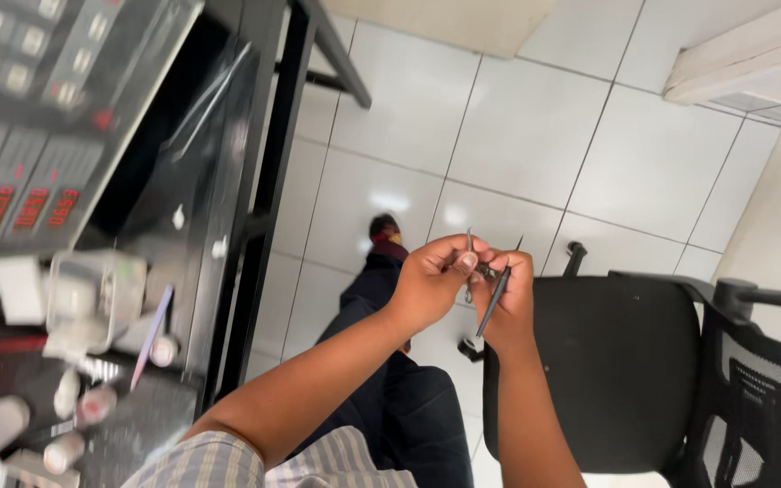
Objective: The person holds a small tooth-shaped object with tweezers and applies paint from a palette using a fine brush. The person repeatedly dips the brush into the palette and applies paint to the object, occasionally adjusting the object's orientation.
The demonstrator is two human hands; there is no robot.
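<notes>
- A seated person's two hands meet in mid-air over their lap, above a white tiled floor (517,117), seen from the head camera.
- The left hand (431,276) is closed, thumb and forefinger pinched on a small thin metal piece (469,262) that stands roughly upright; its tip pokes up just above the fingers (463,262) and its lower end shows just below them.
- The right hand (510,294) is closed around a slim dark tool (496,294), held like a pen; the tool runs on a slant, its pointed tip rising past the knuckles and its tail hanging below the palm.
- The metal piece and the dark tool sit just beside each other between the two thumbs; whether they touch cannot be told, as the spot is small and partly hidden.
- A black office chair (625,361) with a mesh back stands just to the right, behind the right hand.
- At left, a dark tabletop (151,420) carries blurred small bottles and a clear plastic holder (92,294), with a grey instrument panel (38,108) showing red digits above it.
- Dark trousers and one shoe (383,230) show below the hands; a striped sleeve (228,461) fills the bottom edge.
</notes>
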